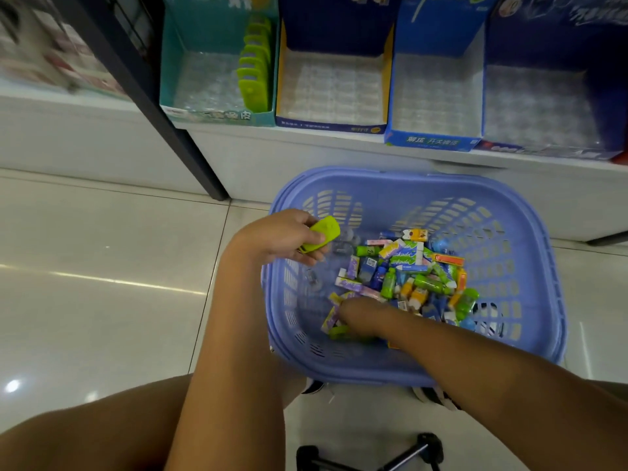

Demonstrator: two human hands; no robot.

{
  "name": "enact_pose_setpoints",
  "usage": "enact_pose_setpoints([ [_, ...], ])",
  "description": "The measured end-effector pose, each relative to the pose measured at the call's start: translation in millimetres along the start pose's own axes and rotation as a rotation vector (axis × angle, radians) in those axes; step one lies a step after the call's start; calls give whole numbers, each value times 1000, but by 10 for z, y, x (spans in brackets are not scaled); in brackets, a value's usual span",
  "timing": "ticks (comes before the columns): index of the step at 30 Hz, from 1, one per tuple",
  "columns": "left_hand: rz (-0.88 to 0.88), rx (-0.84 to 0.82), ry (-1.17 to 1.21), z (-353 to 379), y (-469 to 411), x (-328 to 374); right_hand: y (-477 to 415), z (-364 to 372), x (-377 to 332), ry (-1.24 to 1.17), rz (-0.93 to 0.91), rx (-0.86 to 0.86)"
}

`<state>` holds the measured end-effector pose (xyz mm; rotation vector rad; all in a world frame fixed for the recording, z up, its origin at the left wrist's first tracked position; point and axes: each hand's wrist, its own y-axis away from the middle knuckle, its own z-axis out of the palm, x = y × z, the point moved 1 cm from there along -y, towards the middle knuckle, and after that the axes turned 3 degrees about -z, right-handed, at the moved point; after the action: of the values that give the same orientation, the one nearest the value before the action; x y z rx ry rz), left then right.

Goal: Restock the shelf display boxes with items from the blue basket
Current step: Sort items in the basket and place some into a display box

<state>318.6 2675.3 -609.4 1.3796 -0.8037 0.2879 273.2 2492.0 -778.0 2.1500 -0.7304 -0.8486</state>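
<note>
1. Left hand: fingers and thumb are curled round a lime-green item. The hand is over the left rim of the blue basket.
2. Right hand: reaches down into the basket, with its fingers at the near-left edge of the pile of items. The hand is blurred. A second lime-green piece lies at its fingertips, but I cannot tell whether it is gripped.
3. The pile is small packaged goods in green, blue, purple, yellow and white, heaped on the basket bottom toward the centre and right.
4. The basket stands on the tiled floor, just in front of the low white shelf.
5. On the shelf, four display boxes stand side by side and touching:
   - The teal box has a row of lime-green items standing along its right wall.
   - The navy box with yellow sides, the blue box and the dark blue box show clear moulded tray liners.
6. A dark upright post stands left of the teal box.
</note>
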Motion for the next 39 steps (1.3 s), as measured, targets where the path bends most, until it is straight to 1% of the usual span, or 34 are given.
enact_pose_setpoints([
  [2,9,44,107,-52,48,-14,32,-98,35,-170,56,56],
  [3,29,73,152,-75,66,-10,71,-190,62,-314,97,120],
  [4,53,99,183,-96,82,-2,126,-308,89,-509,128,196],
  [5,81,118,195,-121,92,5,201,-449,104,-753,135,256],
  [6,109,136,197,-146,107,15,294,-609,99,-1001,103,312],
  [7,139,159,195,-175,121,23,414,-783,88,-1186,56,392],
  [8,167,189,198,-205,139,33,541,-957,73,-1304,-1,480],
  [9,189,223,206,-236,153,41,673,-1129,44,-1369,-67,557],
  [11,197,274,269,-281,176,56,903,-1450,-58,-1406,-214,671],
  [12,189,278,328,-290,193,67,990,-1596,-122,-1386,-278,722],
  [14,191,244,465,-293,226,103,1126,-1880,-263,-1240,-354,824],
  [17,296,200,598,-326,271,178,1201,-2210,-486,-925,-399,932],
  [18,343,204,656,-351,288,197,1196,-2297,-546,-858,-413,949],
  [19,390,221,711,-387,306,214,1183,-2379,-591,-846,-433,951],
  [21,502,304,745,-486,344,235,1150,-2543,-679,-991,-471,917],
  [23,613,461,611,-617,373,259,1074,-2707,-735,-1127,-459,903],
  [25,697,587,439,-744,417,325,976,-2886,-778,-1090,-360,933],
  [27,728,678,386,-874,427,399,862,-3089,-814,-1081,-297,941],
  [28,717,744,394,-950,411,422,804,-3211,-822,-1087,-285,986],
  [29,692,825,401,-1038,380,434,751,-3344,-817,-1060,-275,1080],
  [31,616,971,355,-1212,303,445,630,-3623,-806,-889,-251,1302],
  [32,577,1010,303,-1285,253,450,552,-3754,-808,-778,-247,1368],
  [33,538,1028,239,-1339,203,457,454,-3869,-806,-679,-236,1396],
  [36,459,1015,81,-1399,94,471,147,-4104,-753,-431,-174,1329],
  [38,452,1008,66,-1401,58,456,10,-4175,-696,-249,-147,1265],
  [39,457,1007,72,-1406,45,445,-25,-4198,-664,-195,-138,1236],
])
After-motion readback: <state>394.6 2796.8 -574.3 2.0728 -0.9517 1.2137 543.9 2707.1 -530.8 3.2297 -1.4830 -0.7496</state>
